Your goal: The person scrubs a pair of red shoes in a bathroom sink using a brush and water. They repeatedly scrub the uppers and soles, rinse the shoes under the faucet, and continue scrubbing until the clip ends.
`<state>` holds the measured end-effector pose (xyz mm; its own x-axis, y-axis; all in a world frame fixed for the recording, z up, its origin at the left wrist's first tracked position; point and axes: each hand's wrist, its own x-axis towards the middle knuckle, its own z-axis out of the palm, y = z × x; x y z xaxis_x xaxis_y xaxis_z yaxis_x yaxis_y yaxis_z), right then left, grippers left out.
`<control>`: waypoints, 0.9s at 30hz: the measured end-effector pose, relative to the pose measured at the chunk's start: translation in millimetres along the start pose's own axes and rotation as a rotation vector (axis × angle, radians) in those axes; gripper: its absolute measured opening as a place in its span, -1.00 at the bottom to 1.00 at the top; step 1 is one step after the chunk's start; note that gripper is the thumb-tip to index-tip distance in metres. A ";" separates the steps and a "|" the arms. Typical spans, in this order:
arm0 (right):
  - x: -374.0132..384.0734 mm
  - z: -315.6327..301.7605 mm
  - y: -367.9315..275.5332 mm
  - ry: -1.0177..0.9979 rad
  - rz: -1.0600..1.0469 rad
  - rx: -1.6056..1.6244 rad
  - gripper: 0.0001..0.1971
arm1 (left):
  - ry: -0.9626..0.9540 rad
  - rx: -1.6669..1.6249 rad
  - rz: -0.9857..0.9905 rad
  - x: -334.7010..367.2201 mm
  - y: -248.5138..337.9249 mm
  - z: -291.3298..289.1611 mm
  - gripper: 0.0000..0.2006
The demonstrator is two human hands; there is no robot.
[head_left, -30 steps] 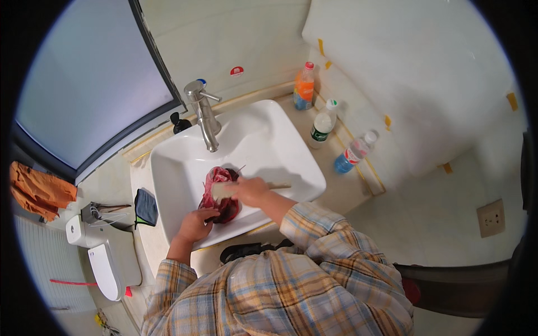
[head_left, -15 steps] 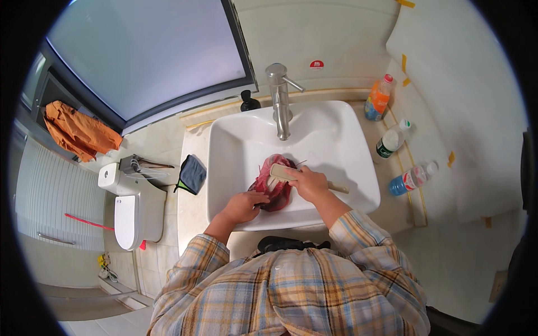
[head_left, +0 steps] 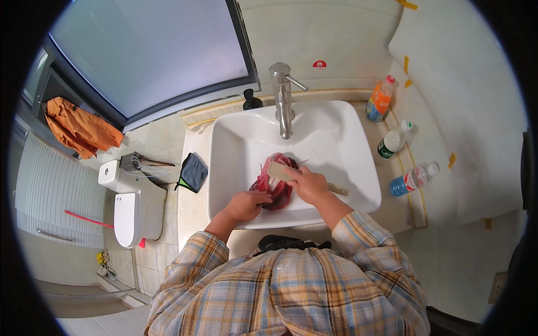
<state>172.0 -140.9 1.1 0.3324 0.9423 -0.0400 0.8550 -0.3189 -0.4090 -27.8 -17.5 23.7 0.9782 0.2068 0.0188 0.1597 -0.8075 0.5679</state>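
In the white washbasin (head_left: 228, 162) lies a wet red item (head_left: 283, 199) with dark parts and thin strings sticking out at its sides; it looks like soft fabric, but its exact kind is unclear. My right hand (head_left: 308, 185) is closed around a beige scrub brush (head_left: 282, 171). The brush's head rests on the red item with pale bristles underneath, and its handle points to the right. My left hand (head_left: 245, 205) pinches the item's lower left edge, fingertips partly hidden.
A metal faucet (head_left: 284, 106) rises behind the basin, a black bottle (head_left: 251, 101) beside it. Three plastic bottles, orange (head_left: 380, 101), clear (head_left: 392, 141) and blue-filled (head_left: 412, 180), stand along the right. A grey cloth (head_left: 193, 172) hangs over the counter's left edge; a toilet (head_left: 128, 221) is farther left.
The brush head has shifted very slightly on the red item, and my left hand has moved a touch to the right along its edge. The whole view has tilted slightly.
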 end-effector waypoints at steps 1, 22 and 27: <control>-1.4 2.2 -2.5 0.030 -0.038 0.014 -0.59 | -0.016 -0.013 -0.016 -0.8 2.8 -0.1 -0.68; 17.1 -7.4 2.8 0.114 0.159 0.007 -0.58 | -0.048 -0.052 0.144 8.3 5.3 6.2 -0.74; 8.8 4.7 -9.1 0.158 -0.083 0.097 -0.60 | -0.069 -0.084 0.118 9.4 4.0 10.3 -0.75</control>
<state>165.3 -129.3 0.2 0.3274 0.9348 0.1375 0.8422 -0.2228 -0.4910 -16.6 -24.5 17.7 0.9968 0.0721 0.0344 0.0342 -0.7741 0.6321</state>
